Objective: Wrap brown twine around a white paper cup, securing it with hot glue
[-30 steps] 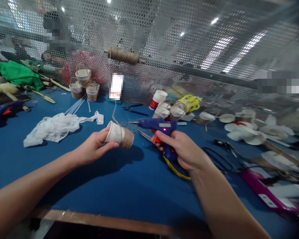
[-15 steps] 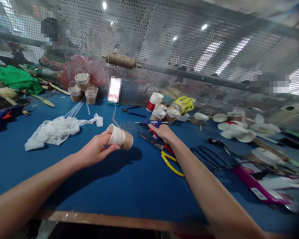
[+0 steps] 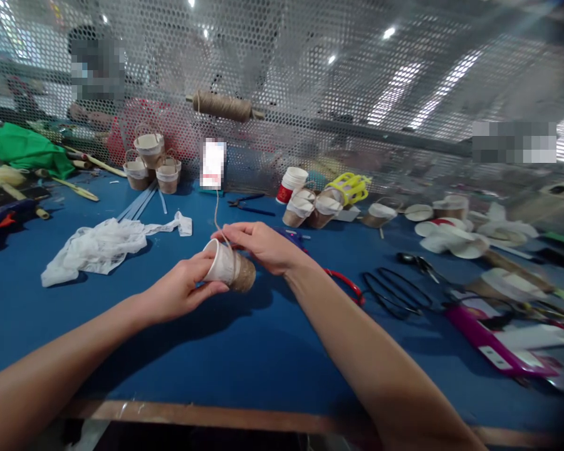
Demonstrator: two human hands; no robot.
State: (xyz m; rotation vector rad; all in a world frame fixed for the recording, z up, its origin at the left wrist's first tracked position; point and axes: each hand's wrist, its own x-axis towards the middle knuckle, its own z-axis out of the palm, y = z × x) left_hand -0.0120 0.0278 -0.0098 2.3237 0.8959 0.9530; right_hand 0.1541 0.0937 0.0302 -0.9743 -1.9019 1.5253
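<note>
A white paper cup with brown twine wound round its lower part lies tilted in my left hand, its open mouth towards the fingers. My left hand is closed round the rim end. From the cup a loose strand of twine runs up and away. My right hand is above the cup, its fingertips pinched on that strand close to the cup's side. Behind my right hand a blue glue gun rests on the table, partly covered. A red scissor handle shows beside my right forearm.
Against the mesh panel, a twine spool hangs above a phone. Small twine-wrapped baskets stand at back left, near white gauze. Further cups, pliers, black scissors and a purple power strip lie rightward.
My right hand has let go of the glue gun, leaving it on the table, and moved left to the twine at the cup. My left hand still holds the cup.
</note>
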